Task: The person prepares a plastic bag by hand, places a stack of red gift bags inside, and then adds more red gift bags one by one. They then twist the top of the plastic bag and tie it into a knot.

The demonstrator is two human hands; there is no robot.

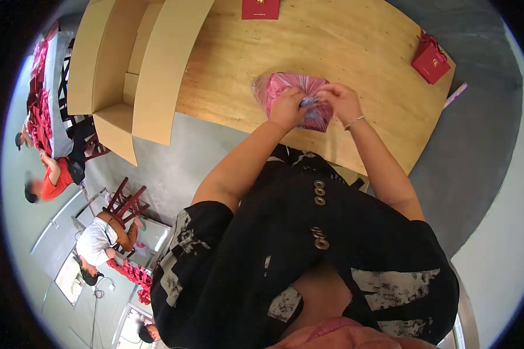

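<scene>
A pink and red bundle in clear plastic wrap (315, 121) lies on the wooden table (233, 70), near its front edge. The wrap is gathered at the top, and loose film sticks out at the bundle's left. My left hand (288, 107) rests on the gathered plastic with its fingers bent round it. From the right, my right hand (342, 102) reaches over the bundle, its fingers drawn together at the twisted top. Blur and small size hide what those fingertips pinch.
A large open cardboard box (113, 64) stands at the left. One red bag (260, 8) lies at the far edge, another (431, 63) at the right corner. Beyond the box, co-workers sit by tables with red items; dark red stools (125, 203) stand on the floor.
</scene>
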